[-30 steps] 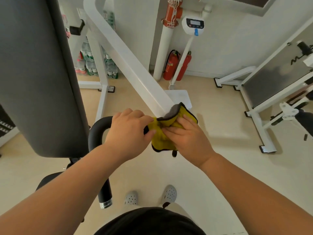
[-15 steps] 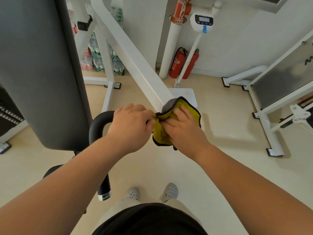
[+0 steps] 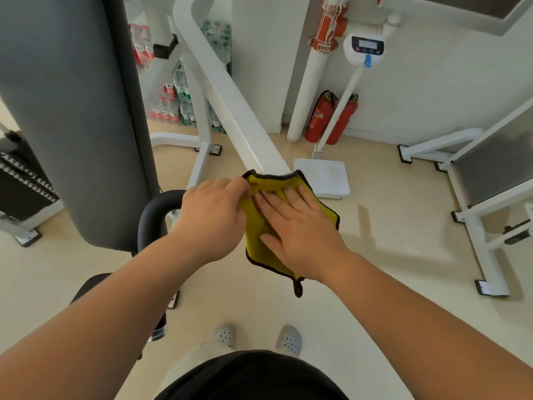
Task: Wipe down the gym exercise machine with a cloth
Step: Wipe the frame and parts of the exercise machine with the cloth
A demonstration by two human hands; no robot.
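Gym floor (image 3: 389,255), right hand (image 3: 300,235) flat on cloth (image 3: 255,229) over machine bar (image 3: 230,105), left hand (image 3: 210,220) pinching cloth edge

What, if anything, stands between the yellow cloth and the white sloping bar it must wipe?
Nothing visible. The cloth lies at the lower end of the bar, under the right hand; the left hand pinches its edge.

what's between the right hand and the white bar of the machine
The yellow cloth: in the head view the right hand lies flat on it, and the cloth covers the near end of the white bar.
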